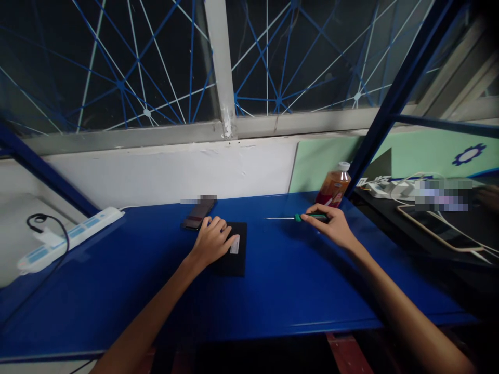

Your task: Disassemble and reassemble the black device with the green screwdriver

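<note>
A thin black rectangular case [237, 265] with a small white label [234, 245] lies flat on the blue table [288, 291]. My left hand [212, 240] rests across its left part, fingers spread over the top and the thumb by the label. To the right, above the tabletop, my right hand [327, 222] is closed around the handle of a screwdriver [299, 218]. The handle is green and black; its thin metal shaft points left towards the case, tip apart from it. Just beyond my left fingertips lies a dark phone [198, 214].
A bottle of reddish-orange drink [334, 186] with a white cap stands behind my right hand. At the left is a white power strip [72, 240] with a black cable. On a dark surface at the right lie another phone [438, 228] and white cables. Blue posts frame the table.
</note>
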Available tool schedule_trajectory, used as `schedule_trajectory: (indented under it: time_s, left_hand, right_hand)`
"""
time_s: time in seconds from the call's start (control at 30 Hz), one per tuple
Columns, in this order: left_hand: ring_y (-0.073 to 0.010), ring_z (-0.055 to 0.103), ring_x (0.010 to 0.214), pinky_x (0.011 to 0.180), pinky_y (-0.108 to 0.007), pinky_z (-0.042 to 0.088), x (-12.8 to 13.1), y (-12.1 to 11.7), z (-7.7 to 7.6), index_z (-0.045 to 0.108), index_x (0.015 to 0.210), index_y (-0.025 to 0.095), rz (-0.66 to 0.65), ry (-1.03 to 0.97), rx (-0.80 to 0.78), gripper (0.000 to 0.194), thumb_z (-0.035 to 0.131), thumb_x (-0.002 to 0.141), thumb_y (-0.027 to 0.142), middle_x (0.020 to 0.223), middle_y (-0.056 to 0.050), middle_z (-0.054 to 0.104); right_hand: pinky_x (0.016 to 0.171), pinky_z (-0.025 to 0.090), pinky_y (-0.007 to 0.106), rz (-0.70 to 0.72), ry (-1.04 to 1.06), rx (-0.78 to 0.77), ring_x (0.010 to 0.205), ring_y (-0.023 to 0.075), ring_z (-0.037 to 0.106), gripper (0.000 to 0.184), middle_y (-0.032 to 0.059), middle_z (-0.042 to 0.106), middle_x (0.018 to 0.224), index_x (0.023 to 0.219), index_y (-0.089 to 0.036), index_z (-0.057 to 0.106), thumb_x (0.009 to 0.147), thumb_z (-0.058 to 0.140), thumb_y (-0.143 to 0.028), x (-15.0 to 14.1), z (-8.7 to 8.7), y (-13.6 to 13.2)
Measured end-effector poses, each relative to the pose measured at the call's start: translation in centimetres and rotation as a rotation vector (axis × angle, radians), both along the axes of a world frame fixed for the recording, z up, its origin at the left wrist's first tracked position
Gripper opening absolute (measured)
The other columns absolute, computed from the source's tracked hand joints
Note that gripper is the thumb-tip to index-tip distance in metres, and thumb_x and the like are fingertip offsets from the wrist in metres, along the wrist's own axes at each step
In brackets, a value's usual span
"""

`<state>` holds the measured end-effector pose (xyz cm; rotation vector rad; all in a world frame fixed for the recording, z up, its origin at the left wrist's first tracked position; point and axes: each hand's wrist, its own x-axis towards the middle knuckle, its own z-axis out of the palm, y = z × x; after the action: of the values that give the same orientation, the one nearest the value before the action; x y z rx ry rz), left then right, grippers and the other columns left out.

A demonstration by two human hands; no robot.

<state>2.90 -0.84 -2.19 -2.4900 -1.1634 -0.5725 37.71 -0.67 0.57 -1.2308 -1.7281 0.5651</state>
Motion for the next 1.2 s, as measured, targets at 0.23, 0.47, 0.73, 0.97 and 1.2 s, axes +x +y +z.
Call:
schedule_trajectory:
  time_s: [0.23,0.47,0.73,0.97,1.2]
  left_hand:
    - [-0.0273,0.041,0.134,0.104,-0.050,0.035,0.3,0.2,-0.1,0.053,0.133,0.027,-0.232,0.023,-0.244,0.036,0.043,0.099,0.031,0.142,-0.009,0.049]
    - [-0.0275,0.044,0.132,0.100,-0.048,0.038,0.5,0.5,-0.9,0.053,0.134,0.026,-0.157,0.010,-0.242,0.037,0.037,0.101,0.030,0.142,-0.009,0.050]
    - [-0.0334,0.059,0.103,0.081,-0.049,0.039,1.7,0.3,-1.9,0.070,0.107,0.016,0.196,-0.061,0.058,0.036,0.038,0.098,0.030,0.114,-0.018,0.067]
    - [-0.0280,0.053,0.115,0.095,-0.047,0.036,0.4,0.7,-1.5,0.063,0.119,0.016,-0.165,-0.054,-0.063,0.035,0.036,0.098,0.023,0.119,-0.014,0.063]
    - [-0.0281,0.057,0.095,0.086,-0.048,0.037,1.4,0.2,-2.5,0.066,0.111,0.014,0.074,-0.086,-0.037,0.035,0.039,0.098,0.033,0.097,-0.014,0.066]
  right_hand:
    - [0.049,0.034,0.026,0.002,0.000,-0.008,0.054,0.0129,0.045,0.038,0.0019,0.057,0.065,0.076,-0.017,0.064,0.077,0.066,-0.055,-0.1,-0.2,0.0]
    - [0.050,0.034,0.026,0.013,-0.016,-0.007,0.056,0.0123,0.043,0.035,0.0022,0.055,0.065,0.077,-0.016,0.064,0.079,0.066,-0.051,0.0,-0.3,0.0]
    - [0.049,0.032,0.026,0.036,-0.024,-0.023,0.054,0.0124,0.042,0.038,0.0019,0.055,0.064,0.076,-0.016,0.064,0.078,0.065,-0.054,-0.5,-0.8,0.1]
    - [0.051,0.031,0.026,0.084,-0.077,-0.081,0.055,0.0119,0.041,0.037,-0.0013,0.052,0.062,0.075,-0.017,0.063,0.079,0.065,-0.054,-1.5,-1.5,-0.1]
    - [0.053,0.033,0.026,0.114,-0.124,-0.099,0.057,0.0125,0.042,0.037,-0.0010,0.054,0.063,0.076,-0.017,0.064,0.080,0.064,-0.054,-1.9,-1.9,-0.1]
